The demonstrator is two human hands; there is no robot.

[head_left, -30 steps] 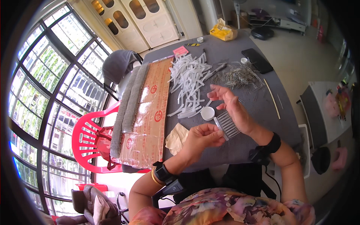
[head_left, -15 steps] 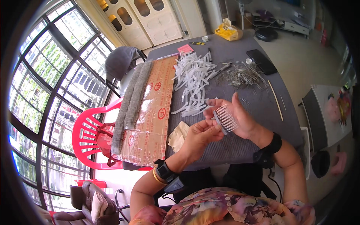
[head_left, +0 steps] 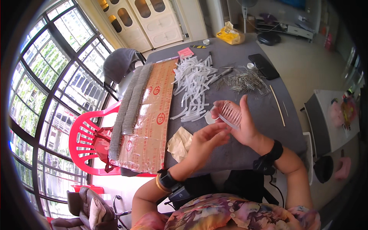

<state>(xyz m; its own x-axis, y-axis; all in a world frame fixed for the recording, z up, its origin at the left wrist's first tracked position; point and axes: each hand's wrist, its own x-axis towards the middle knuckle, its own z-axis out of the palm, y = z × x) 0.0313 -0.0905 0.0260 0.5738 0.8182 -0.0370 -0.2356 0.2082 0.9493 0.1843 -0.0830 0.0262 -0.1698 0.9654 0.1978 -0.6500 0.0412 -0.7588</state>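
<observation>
My right hand (head_left: 245,126) holds a small comb-like piece (head_left: 230,113) of thin metal wires set in a clear strip, lifted above the grey table (head_left: 264,115). My left hand (head_left: 205,142) sits just below it, fingertips touching the strip's near end. Beyond my hands lies a heap of translucent white plastic strips (head_left: 193,86), and to its right a pile of thin metal wires (head_left: 245,80). A small white round lid (head_left: 209,117) shows partly behind my fingers.
A taped cardboard sheet (head_left: 151,119) covers the table's left side, with long grey woven strips (head_left: 130,103) on its edge. A crumpled beige cloth (head_left: 180,143), a black phone (head_left: 262,66), a thin wooden stick (head_left: 278,105), a yellow bag (head_left: 230,36) and a red plastic chair (head_left: 90,140) are around.
The comb piece has been lifted and turned so its wires point up and away. My left hand slid in under its near end.
</observation>
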